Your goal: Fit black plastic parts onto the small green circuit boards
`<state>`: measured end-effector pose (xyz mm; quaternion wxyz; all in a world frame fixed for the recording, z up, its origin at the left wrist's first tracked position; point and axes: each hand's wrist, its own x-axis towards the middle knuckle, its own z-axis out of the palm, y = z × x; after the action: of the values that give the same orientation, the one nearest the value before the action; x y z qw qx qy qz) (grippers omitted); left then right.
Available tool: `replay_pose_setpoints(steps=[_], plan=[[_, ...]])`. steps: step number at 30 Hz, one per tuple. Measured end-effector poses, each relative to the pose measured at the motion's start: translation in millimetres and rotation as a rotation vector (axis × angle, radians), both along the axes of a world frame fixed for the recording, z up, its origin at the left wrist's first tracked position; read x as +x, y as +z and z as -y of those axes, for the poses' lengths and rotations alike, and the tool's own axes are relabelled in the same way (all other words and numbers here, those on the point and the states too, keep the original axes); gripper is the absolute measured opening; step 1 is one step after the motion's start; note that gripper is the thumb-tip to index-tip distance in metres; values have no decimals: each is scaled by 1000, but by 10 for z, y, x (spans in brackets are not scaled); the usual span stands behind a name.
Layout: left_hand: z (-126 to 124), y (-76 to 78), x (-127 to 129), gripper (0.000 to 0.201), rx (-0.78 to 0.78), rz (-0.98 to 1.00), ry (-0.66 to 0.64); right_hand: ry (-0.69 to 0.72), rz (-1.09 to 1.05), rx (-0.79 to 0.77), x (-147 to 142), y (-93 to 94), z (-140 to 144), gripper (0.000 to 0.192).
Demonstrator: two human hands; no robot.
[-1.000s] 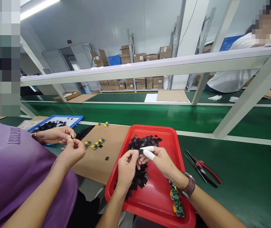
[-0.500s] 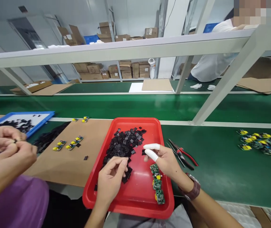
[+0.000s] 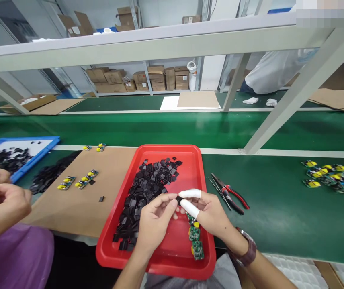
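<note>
Both hands meet over the red tray (image 3: 148, 263). Left hand (image 3: 154, 220) and right hand (image 3: 209, 212) pinch one small black piece (image 3: 179, 198) between closed fingers, at 3 o'clock of the black pile (image 3: 148, 184). Step in hand, likely: separating or peeling the piece. The green boards (image 3: 195, 239) at 6 o'clock look next to need it.

Both arms are bare to the elbow; the right hand (image 3: 209, 212) wears two white finger cots and a brown-strapped wristwatch (image 3: 246, 251); the left hand (image 3: 154, 218) wears nothing.

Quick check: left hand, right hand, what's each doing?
Left hand: pinched on a small black piece.
Right hand: capped fingertips pinching the same piece.
</note>
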<state>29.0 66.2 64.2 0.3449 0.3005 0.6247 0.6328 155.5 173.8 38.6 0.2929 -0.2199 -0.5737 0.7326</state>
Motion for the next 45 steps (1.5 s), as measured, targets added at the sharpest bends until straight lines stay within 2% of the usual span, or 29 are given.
replay_pose_setpoints(steps=[6, 9, 13, 16, 18, 20, 28, 39, 42, 45], plan=[[-21, -100, 27, 13, 89, 234, 30, -12, -37, -64, -75, -7, 84, 25], [-13, -98, 22, 15, 113, 265, 83, -9, -40, -43, -97, 18, 125, 23], [4, -79, 19, 16, 121, 238, 132, -19, -43, 98, -104, 21, 181, 17], [17, -86, 15, 13, 136, 227, 158, -57, -73, 263, -110, -16, 224, 21], [35, -89, 15, 13, 146, 232, 166, -71, -109, 320, -112, -39, 245, 24], [67, -82, 18, 16, 158, 241, 160, -69, -143, 315, -108, -43, 253, 26], [227, -47, 13, 20, 182, 183, 131, 13, -208, 123, -110, 42, 267, 21], [343, -190, -55, 19, 170, 159, 147, 78, -131, 17, -147, -44, 346, 15], [361, -221, -67, 25, 170, 176, 173, 89, -90, 70, -142, -63, 357, 17], [381, -250, -40, 26, 177, 202, 198, 53, -65, 208, -149, -63, 361, 17]])
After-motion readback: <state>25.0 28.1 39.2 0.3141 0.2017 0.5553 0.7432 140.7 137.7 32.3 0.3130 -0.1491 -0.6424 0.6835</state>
